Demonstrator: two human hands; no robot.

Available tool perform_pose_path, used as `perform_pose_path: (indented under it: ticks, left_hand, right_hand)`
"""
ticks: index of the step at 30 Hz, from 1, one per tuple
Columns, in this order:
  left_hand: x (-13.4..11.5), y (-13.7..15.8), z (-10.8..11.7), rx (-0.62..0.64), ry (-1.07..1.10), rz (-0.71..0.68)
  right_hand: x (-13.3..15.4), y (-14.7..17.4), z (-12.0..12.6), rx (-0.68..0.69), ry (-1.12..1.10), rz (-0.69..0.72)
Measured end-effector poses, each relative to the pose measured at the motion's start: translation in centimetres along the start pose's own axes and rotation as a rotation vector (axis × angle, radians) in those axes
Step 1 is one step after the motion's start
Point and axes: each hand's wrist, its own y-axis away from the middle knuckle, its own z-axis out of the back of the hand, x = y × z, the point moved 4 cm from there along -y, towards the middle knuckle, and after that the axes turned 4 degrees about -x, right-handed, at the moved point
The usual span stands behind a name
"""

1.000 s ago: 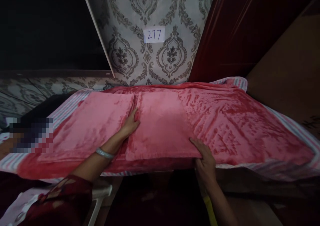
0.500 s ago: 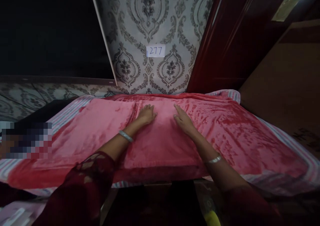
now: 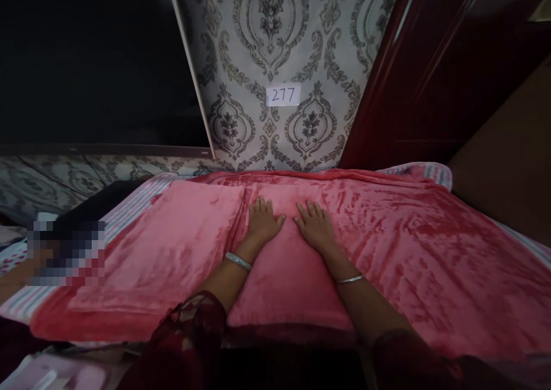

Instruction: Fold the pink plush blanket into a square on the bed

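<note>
A plush pink-red blanket (image 3: 288, 275) covers the surface in front of me. Its middle is a smooth folded panel, with another folded layer to the left and a wrinkled single spread to the right. My left hand (image 3: 263, 222) lies flat on the upper part of the middle panel, fingers spread. Beside it, my right hand (image 3: 315, 223) rests palm down on the same panel, its fingers also apart. Neither hand grips the cloth. Each wrist wears a silver bangle.
A striped cloth (image 3: 146, 192) shows under the blanket's edges. Behind stand a patterned wall with a paper label (image 3: 283, 95), a large dark screen (image 3: 94, 62) on the left and a dark red cabinet (image 3: 400, 91) on the right. Another person's arm (image 3: 17, 275) is at the far left.
Both hands have come slightly nearer and stay on the middle panel, with fingers spread wider. The view has shifted, so the scene sits further right and lower.
</note>
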Motion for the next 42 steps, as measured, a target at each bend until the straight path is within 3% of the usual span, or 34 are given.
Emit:
perform_pose_path:
  ticks: [7, 12, 15, 20, 23, 29, 36, 42]
  left_hand:
    - [0.7, -0.5, 1.5, -0.003, 0.033, -0.007]
    - [-0.3, -4.5, 3.4, 0.007, 0.073, -0.106]
    - [-1.0, -6.4, 2.8, 0.018, 0.076, -0.16]
    - [-0.2, -6.8, -0.1, -0.012, 0.046, -0.137]
    - [1.0, -7.1, -0.9, -0.014, 0.024, -0.089]
    - [4.1, -8.4, -1.2, 0.06, 0.014, -0.006]
    - [4.1, -7.8, -1.2, 0.051, 0.006, 0.001]
    - [5.0, -7.9, 1.5, 0.136, 0.034, -0.038]
  right_hand:
    - [-1.0, -1.8, 1.3, 0.086, -0.158, -0.001]
    - [-1.7, -7.7, 4.6, 0.004, -0.218, -0.068]
    - [-1.4, -9.4, 4.2, -0.047, -0.184, -0.121]
    - [-1.4, -8.2, -0.4, 0.01, -0.075, -0.144]
    - [-1.9, -7.8, -1.5, -0.01, -0.084, -0.142]
    - [-2.4, -8.3, -1.3, 0.019, -0.102, -0.146]
    - [-2.2, -8.2, -1.6, 0.026, -0.117, -0.153]
    - [-2.4, -8.2, 0.2, 0.125, -0.116, -0.131]
